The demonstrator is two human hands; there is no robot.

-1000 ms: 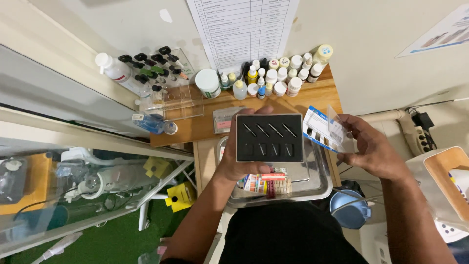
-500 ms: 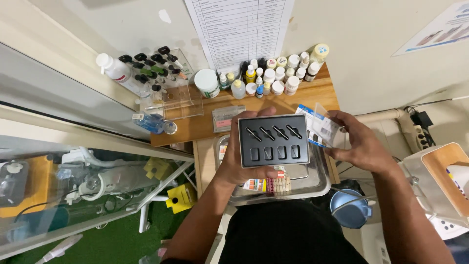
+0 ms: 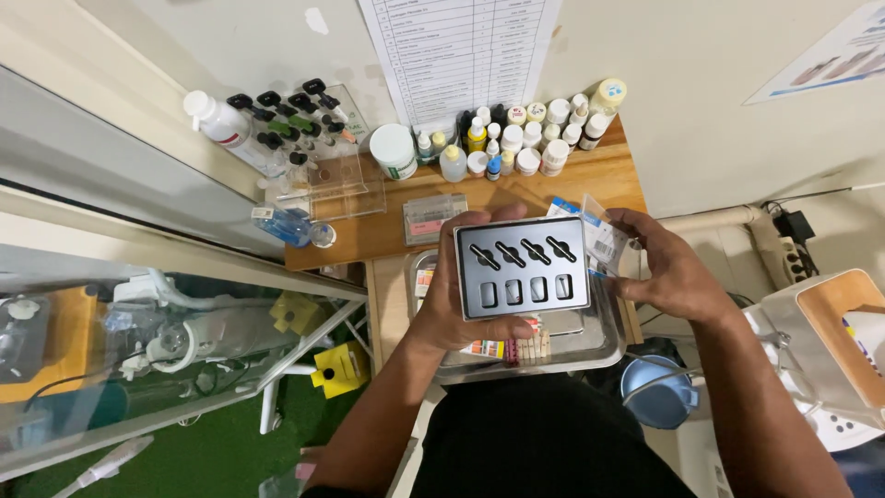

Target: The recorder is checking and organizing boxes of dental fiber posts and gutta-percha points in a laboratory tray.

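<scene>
Two bare hands at work over a metal tray [image 3: 604, 343] on the wooden counter [image 3: 608, 175]. Left hand [image 3: 449, 293] wrapped around the left edge of a dark rectangular plate [image 3: 522, 267], fingertips over its top rim and thumb under the lower edge: a firm, closed grip on the plate, held flat and facing up. Four slanted slots across the plate's upper row, four small upright rectangular openings below. Right hand [image 3: 666, 269] just beside the plate's right edge, fingers pinched on a small clear packet [image 3: 602, 238] with a white label and a bit of blue, a narrow grip holding it upright against the plate's side. Compared with a second ago, plate lower and nearer the body, now squarely above the tray; packet, then well out to the right and apart from the plate, now drawn in to touch or nearly touch its edge. Beneath the plate, partly hidden, a row of small colourful strips [image 3: 516, 349] lying in the tray. Farther back on the counter, a cluster of small white dropper bottles [image 3: 530, 138], a white round tub [image 3: 394, 150], a clear acrylic rack [image 3: 336, 180] with black-capped bottles, and a pink-labelled clear box [image 3: 433, 218]. On the wall above, a printed sheet [image 3: 461, 46].
</scene>
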